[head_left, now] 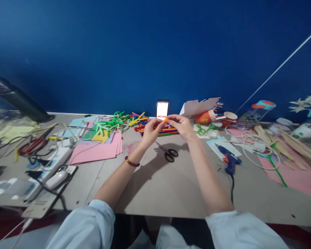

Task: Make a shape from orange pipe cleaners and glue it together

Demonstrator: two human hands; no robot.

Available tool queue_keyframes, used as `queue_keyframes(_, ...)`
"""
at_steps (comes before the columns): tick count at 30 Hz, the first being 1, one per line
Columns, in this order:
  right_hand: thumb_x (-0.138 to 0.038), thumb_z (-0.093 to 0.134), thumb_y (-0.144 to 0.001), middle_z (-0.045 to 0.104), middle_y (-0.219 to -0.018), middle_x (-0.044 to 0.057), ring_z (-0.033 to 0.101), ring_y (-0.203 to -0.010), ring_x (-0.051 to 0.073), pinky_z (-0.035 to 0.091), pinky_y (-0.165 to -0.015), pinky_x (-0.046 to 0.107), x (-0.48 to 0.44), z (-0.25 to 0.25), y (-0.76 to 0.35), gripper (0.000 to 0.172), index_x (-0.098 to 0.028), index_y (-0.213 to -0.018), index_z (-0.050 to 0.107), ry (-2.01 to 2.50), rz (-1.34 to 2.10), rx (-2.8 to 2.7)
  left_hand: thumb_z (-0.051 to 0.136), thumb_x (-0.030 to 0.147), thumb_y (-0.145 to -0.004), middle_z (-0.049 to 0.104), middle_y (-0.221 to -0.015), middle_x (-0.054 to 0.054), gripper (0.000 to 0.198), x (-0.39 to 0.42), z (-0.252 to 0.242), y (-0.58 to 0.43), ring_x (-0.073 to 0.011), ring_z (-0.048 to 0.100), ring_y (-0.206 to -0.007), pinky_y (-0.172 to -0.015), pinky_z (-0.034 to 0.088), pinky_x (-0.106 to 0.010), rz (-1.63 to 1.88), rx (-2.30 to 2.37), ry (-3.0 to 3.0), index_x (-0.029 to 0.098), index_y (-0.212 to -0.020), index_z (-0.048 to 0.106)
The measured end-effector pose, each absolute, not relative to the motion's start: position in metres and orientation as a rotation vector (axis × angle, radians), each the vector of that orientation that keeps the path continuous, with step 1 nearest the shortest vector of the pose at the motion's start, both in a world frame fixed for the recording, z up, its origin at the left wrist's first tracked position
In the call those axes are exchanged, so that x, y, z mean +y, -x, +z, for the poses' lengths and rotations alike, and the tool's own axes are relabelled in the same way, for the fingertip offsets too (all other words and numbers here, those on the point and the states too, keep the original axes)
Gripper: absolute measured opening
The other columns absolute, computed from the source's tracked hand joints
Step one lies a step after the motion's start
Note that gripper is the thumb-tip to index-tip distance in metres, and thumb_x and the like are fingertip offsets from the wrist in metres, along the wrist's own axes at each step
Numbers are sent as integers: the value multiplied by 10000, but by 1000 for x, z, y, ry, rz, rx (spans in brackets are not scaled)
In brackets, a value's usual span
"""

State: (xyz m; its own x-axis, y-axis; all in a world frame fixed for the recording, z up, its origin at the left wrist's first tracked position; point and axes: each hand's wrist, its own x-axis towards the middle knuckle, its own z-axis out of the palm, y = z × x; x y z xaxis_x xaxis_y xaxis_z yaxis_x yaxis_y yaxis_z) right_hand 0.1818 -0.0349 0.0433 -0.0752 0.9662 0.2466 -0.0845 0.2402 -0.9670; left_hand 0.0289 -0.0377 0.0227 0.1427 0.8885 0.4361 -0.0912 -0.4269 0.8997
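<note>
My left hand [152, 130] and my right hand [181, 126] are raised together above the table's middle. Both pinch a small orange pipe cleaner piece [165, 120] between their fingertips. A beaded bracelet [131, 162] circles my left wrist. Directly beneath the hands lie black-handled scissors [168, 152] and a bundle of coloured pipe cleaners [162, 131]. A phone [162, 109] with a lit screen stands against the blue wall behind them.
Pink paper sheets [95, 150] and green twisted pipe cleaners [111, 124] lie to the left, beside a power strip [53, 164] and cables. A blue glue gun [229, 159], paper cups [206, 117], white cord and wooden strips [287, 143] fill the right side.
</note>
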Motion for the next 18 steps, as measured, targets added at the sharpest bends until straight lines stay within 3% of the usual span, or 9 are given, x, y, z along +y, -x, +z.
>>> queue_keyframes(8,-404,744,-669,721,-871,22,648,-788,166,528,-779,344,-37,44,-184,319,-244,-943,717,917,1107,-1398,613,442,-792,641,-738,-23,281,-38,23,-28,-120,560,-682,-654,431,-250,1365,794,-1468,169,-814,675)
queue_keyframes(12,-392,755,-647,712,-846,18,634,-771,161,516,-760,329,-38,45,-184,292,-233,-887,711,960,1090,-1387,614,404,-795,643,-766,-32,250,-37,24,-27,-136,558,-739,-679,418,-255,1409,847,-1550,167,-786,693)
queue_keyframes(18,-395,733,-655,681,-750,4,613,-723,153,507,-726,320,-39,49,-185,235,-219,-802,680,995,1060,-1374,629,389,-791,651,-861,-41,263,-40,28,-27,-123,586,-774,-706,449,-245,1337,749,-1481,171,-940,638)
